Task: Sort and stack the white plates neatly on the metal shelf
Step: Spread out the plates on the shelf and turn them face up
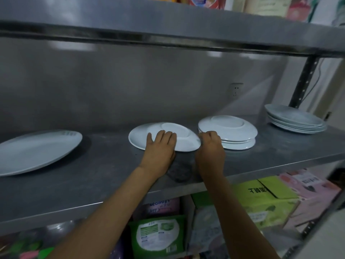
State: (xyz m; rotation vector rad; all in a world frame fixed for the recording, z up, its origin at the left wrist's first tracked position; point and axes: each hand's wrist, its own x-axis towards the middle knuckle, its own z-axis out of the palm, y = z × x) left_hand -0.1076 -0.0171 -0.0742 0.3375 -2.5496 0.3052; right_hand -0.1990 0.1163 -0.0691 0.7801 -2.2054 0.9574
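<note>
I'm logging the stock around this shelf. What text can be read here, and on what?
"seaways": pink pack under the metal shelf.
Inverted Chinese characters, unread: green carton.
Green bag, pink box, top-shelf packages: print too blurred.
Plates: none.

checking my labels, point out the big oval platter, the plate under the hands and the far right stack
oval platter (35, 151), head view, its centre
single plate (141, 136), head view, left rim
far right stack (293, 116), head view, top plate
</note>
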